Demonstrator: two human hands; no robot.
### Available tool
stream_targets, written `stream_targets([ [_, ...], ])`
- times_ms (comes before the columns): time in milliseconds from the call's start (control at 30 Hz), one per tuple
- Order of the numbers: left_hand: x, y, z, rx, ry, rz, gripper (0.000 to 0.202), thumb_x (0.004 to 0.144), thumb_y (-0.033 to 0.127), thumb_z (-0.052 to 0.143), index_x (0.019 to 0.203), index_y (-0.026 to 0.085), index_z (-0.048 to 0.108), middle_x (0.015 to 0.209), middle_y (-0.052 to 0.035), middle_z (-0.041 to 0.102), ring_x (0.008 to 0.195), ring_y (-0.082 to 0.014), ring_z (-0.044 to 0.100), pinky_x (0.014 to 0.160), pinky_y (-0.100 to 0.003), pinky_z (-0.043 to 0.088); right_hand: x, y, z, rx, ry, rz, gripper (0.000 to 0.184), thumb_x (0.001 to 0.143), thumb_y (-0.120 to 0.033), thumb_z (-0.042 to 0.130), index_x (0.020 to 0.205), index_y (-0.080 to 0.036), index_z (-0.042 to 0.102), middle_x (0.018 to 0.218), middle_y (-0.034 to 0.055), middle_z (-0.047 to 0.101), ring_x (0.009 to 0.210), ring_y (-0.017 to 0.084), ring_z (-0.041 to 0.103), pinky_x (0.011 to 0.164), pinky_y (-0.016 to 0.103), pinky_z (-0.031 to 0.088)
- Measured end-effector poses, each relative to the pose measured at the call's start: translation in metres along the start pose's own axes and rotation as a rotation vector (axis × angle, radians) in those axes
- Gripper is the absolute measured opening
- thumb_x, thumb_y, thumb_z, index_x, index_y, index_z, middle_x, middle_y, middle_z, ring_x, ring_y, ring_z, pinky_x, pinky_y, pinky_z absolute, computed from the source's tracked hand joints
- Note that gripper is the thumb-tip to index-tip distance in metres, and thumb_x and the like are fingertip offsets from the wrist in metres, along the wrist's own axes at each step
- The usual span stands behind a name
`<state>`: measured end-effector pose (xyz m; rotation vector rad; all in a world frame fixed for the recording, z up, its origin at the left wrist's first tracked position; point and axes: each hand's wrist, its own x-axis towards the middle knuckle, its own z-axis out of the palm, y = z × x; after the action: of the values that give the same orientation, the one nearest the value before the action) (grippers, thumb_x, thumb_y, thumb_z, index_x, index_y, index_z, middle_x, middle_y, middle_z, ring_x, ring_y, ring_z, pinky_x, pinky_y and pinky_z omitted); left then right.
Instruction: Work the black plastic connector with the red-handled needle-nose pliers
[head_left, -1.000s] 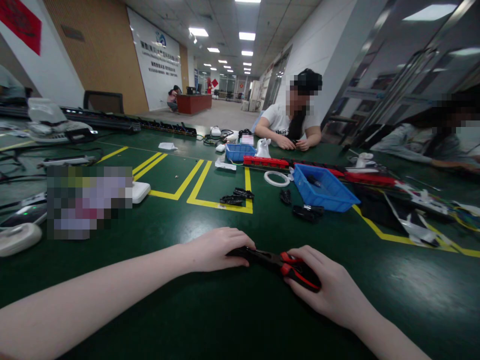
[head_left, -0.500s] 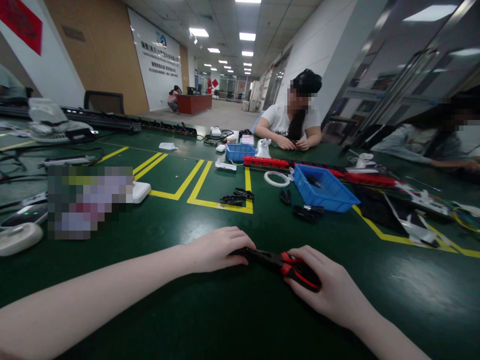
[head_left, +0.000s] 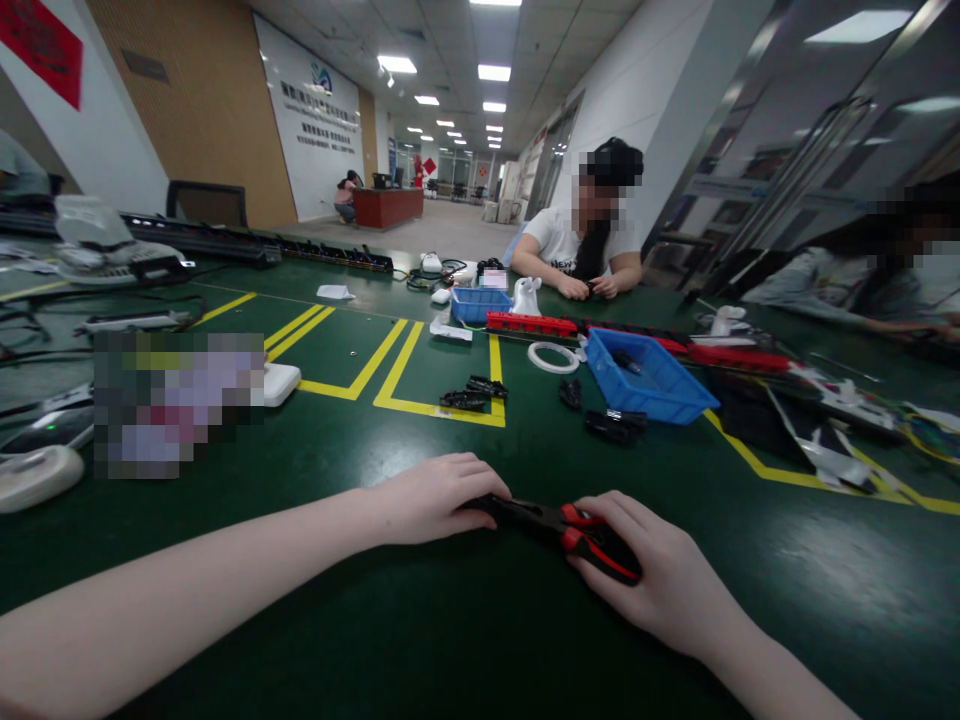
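Green table [head_left: 465,630] took up the lower view; blue bin [head_left: 671,408] sat on it, so places go by the bin. Coworker [head_left: 555,238] sat beyond it, hands together at something small and dark (too small to make out). Second person [head_left: 832,285] sat beyond and to its right. Red strips [head_left: 532,324] ran behind the bin, showing either side of it. Small bin [head_left: 480,304], also blue: beyond and left of the bin.

Left hand [head_left: 439,497]: near side and left of the bin, fingers pinched narrow on a black piece [head_left: 478,504], mostly covered. Right hand [head_left: 652,565]: near side of the bin, wrapped round the red-black handles of the pliers [head_left: 551,521]. Pliers: near side of the bin, between the hands, nose pointing left into the left fingers. Couldn't tell if the nose gripped the piece (fingers hid the tips).

White figure [head_left: 527,297]: beyond and left of the bin. White ring [head_left: 553,370]: just left of it. Black bits [head_left: 472,393]: a couple left of the bin, one just left, more just beside its near wall.
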<state>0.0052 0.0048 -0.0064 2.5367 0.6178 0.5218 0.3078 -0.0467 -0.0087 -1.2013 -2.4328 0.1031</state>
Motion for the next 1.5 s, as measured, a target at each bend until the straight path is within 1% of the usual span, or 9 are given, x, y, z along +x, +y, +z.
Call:
stream_targets([
  [133,-0.001,-0.002,0.001,-0.011,0.01,0.011,0.028,0.094,0.016,0.067,0.12,0.018,0.058,0.124,-0.0085,0.065,0.115,-0.0224,0.061,0.097,-0.037,0.052,0.001,-0.001,-0.002,0.005,0.002,-0.009,0.033,0.086,-0.031,0.065,0.118,-0.024,0.059,0.107,0.0068,0.069,0.09,0.021,0.07,0.075,0.034,0.061],
  [267,-0.001,-0.002,0.001,-0.003,0.012,0.01,0.029,0.094,0.016,0.067,0.121,0.019,0.058,0.124,-0.0082,0.065,0.115,-0.0222,0.061,0.096,-0.037,0.053,0.001,-0.001,-0.002,-0.005,0.005,-0.011,0.033,0.086,-0.031,0.065,0.118,-0.025,0.059,0.106,0.0062,0.069,0.09,0.021,0.07,0.075,0.033,0.061],
  [667,-0.001,-0.001,0.0,-0.025,0.0,-0.019,0.027,0.093,0.019,0.067,0.12,0.019,0.059,0.117,-0.0076,0.066,0.108,-0.0212,0.063,0.09,-0.034,0.052,-0.003,0.004,0.003,-0.028,0.046,-0.039,0.034,0.087,-0.033,0.063,0.12,-0.024,0.059,0.108,0.0071,0.07,0.092,0.021,0.07,0.076,0.032,0.061],
  [867,0.0,-0.001,0.001,-0.042,0.03,0.006,0.029,0.093,0.015,0.066,0.12,0.018,0.058,0.114,-0.008,0.066,0.106,-0.0205,0.063,0.092,-0.033,0.052,0.0,0.002,0.001,-0.101,0.126,-0.114,0.036,0.088,-0.032,0.062,0.123,-0.022,0.058,0.12,0.0104,0.069,0.101,0.024,0.069,0.084,0.037,0.06],
  [1033,-0.001,-0.001,0.001,-0.067,0.027,-0.005,0.029,0.093,0.014,0.066,0.121,0.018,0.058,0.115,-0.0082,0.066,0.107,-0.0208,0.063,0.092,-0.033,0.052,0.002,0.001,-0.002,-0.166,0.133,-0.153,0.036,0.089,-0.031,0.061,0.124,-0.02,0.057,0.113,0.0108,0.071,0.094,0.023,0.07,0.079,0.037,0.059],
  [1200,-0.001,-0.001,0.0,-0.082,0.019,-0.012,0.03,0.093,0.014,0.066,0.122,0.019,0.058,0.117,-0.0082,0.066,0.108,-0.0204,0.063,0.092,-0.033,0.052,0.004,-0.001,-0.006,-0.239,0.148,-0.18,0.035,0.089,-0.031,0.06,0.122,-0.018,0.057,0.109,0.0116,0.071,0.089,0.024,0.069,0.072,0.036,0.057],
  [1300,-0.001,-0.001,0.0,-0.084,0.009,-0.018,0.03,0.093,0.015,0.066,0.122,0.02,0.058,0.117,-0.0079,0.065,0.108,-0.0204,0.062,0.092,-0.033,0.052,0.002,0.003,-0.003,-0.248,0.164,-0.182,0.037,0.089,-0.031,0.06,0.124,-0.018,0.057,0.11,0.0114,0.071,0.093,0.025,0.068,0.077,0.039,0.055],
  [1367,-0.001,-0.001,0.0,-0.086,0.009,-0.021,0.03,0.093,0.015,0.066,0.122,0.02,0.058,0.117,-0.0078,0.065,0.108,-0.0205,0.062,0.092,-0.033,0.052,-0.001,0.007,0.001,-0.261,0.173,-0.183,0.041,0.089,-0.032,0.06,0.127,-0.02,0.056,0.113,0.0111,0.071,0.097,0.026,0.068,0.086,0.044,0.052],
  [1500,-0.001,-0.001,0.0,-0.085,0.021,-0.011,0.031,0.093,0.015,0.066,0.123,0.019,0.057,0.118,-0.0082,0.065,0.109,-0.0207,0.062,0.094,-0.034,0.052,-0.005,0.011,0.004,-0.273,0.16,-0.181,0.049,0.087,-0.033,0.061,0.134,-0.023,0.053,0.118,0.0098,0.071,0.103,0.029,0.068,0.105,0.056,0.04],
])
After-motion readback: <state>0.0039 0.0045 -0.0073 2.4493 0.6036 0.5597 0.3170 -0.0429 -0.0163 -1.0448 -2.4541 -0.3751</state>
